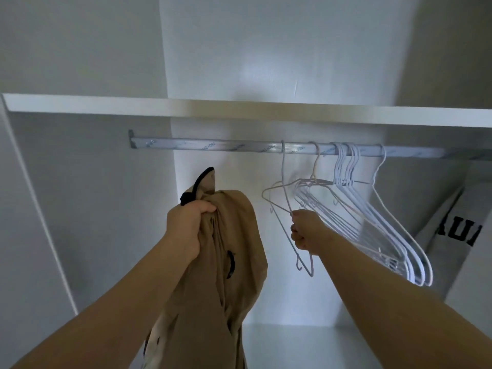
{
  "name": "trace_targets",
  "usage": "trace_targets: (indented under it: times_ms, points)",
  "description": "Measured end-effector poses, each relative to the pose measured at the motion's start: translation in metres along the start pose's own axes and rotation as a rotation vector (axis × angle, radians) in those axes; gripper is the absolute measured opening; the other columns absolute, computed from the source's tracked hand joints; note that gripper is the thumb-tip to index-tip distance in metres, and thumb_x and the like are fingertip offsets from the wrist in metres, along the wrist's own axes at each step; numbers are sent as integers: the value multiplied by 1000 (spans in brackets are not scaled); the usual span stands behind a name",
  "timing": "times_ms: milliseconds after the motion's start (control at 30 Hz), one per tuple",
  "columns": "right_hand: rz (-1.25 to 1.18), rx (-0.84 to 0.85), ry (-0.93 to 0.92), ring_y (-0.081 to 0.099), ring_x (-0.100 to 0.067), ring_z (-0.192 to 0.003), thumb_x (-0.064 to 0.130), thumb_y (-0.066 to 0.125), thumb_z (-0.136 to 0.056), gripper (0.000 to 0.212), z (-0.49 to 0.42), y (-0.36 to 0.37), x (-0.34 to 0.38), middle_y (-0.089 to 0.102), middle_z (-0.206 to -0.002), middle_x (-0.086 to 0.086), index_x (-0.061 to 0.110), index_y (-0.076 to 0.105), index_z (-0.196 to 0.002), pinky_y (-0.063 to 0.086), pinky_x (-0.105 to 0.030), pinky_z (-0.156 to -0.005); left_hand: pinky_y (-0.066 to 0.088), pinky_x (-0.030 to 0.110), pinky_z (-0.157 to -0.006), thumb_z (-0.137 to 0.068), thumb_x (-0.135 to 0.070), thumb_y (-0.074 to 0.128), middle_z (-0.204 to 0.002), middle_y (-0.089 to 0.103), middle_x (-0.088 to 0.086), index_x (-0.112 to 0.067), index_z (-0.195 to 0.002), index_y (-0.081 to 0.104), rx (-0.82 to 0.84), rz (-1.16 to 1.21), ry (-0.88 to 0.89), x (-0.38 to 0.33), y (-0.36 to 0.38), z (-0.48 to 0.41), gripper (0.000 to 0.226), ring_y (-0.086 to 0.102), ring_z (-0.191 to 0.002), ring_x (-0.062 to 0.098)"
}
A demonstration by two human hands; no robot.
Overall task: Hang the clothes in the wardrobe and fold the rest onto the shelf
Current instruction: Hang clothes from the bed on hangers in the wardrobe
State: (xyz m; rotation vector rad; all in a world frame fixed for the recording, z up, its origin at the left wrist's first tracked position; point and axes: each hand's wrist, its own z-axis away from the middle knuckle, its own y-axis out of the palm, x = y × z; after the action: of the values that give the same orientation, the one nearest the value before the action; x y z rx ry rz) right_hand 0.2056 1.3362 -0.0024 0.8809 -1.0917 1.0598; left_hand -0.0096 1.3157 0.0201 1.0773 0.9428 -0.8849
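Observation:
A tan garment with black trim [234, 241] hangs bunched from my left hand [186, 225], which grips it near its top, left of centre. My right hand [306, 231] holds a white wire hanger [283, 193] by its shoulder; the hanger's hook is still over the metal rail [213, 147]. Several more white hangers [372, 219] hang on the rail to the right of that hand. A white shelf [106, 105] runs across above the rail.
A grey garment with black letters [458, 235] hangs at the far right. The wardrobe's white side wall [32, 209] stands to the left and its back panel [292, 62] behind. A white floor panel [292, 342] lies below.

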Motion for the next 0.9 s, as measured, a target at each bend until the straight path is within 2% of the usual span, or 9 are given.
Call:
trace_targets:
  times_ms: [67,200,300,367,500,600,667,833,900]
  points:
    - [51,28,-16,16,-4,-25,-2,18,-97,36,-3,4,1,20,-51,-2,11,51,-99,11,-12,-28,52,37,-79,-73,1,67,-95,65,16,2,-111,62,-21,1,10,1,-4,-5,38,60,-80,29]
    - [115,27,-31,20,-7,-37,-1,21,-96,43,-14,12,2,17,-58,-2,6,47,-129,13,-12,-28,52,39,-82,-73,0,68,-98,65,17,2,-114,61,-77,-4,4,2,-8,-17,42,60,-83,30]
    - [66,57,1,18,-5,-27,2,23,-96,44,-19,18,-1,19,-55,-1,15,51,-128,15,-11,-27,51,33,-69,-73,-1,68,-87,64,12,0,-110,63,-102,10,19,3,-9,-25,37,59,-74,26]
    - [115,102,-24,19,-5,-28,5,24,-97,43,-25,22,-6,21,-51,0,16,51,-129,17,-11,-29,49,31,-64,-74,-1,68,-85,64,11,-1,-109,63,-119,16,24,3,-10,-29,35,59,-73,25]
    - [331,144,-138,28,-9,-41,9,30,-99,39,-37,38,-10,33,-53,-1,16,48,-133,22,-14,-33,48,31,-63,-74,-1,68,-84,64,11,-2,-105,64,-144,40,15,2,-14,-35,32,58,-72,25]
    - [320,205,-215,31,-8,-39,9,34,-99,37,-40,51,-14,37,-50,1,15,48,-133,25,-14,-34,50,32,-66,-74,-1,67,-85,64,12,-1,-103,64,-158,47,18,1,-17,-37,29,58,-73,25]
    - [278,236,-255,30,-6,-35,14,42,-98,30,-38,52,-19,37,-47,3,15,54,-125,25,-15,-35,52,35,-72,-74,-1,67,-89,64,13,-1,-105,64,-152,48,19,-2,-19,-38,30,59,-75,25]
    - [319,184,-322,35,-8,-39,19,57,-92,7,-29,39,-23,43,-54,-3,13,58,-90,31,-16,-37,52,35,-71,-75,0,64,-87,64,14,1,-106,64,-133,70,33,-10,-18,-29,31,59,-74,27]
    - [317,170,-328,36,-6,-36,18,59,-90,17,-22,34,-24,42,-53,-3,13,53,-75,32,-15,-38,52,35,-69,-76,1,63,-87,64,13,1,-107,63,-117,81,48,-15,-18,-24,31,60,-73,27]
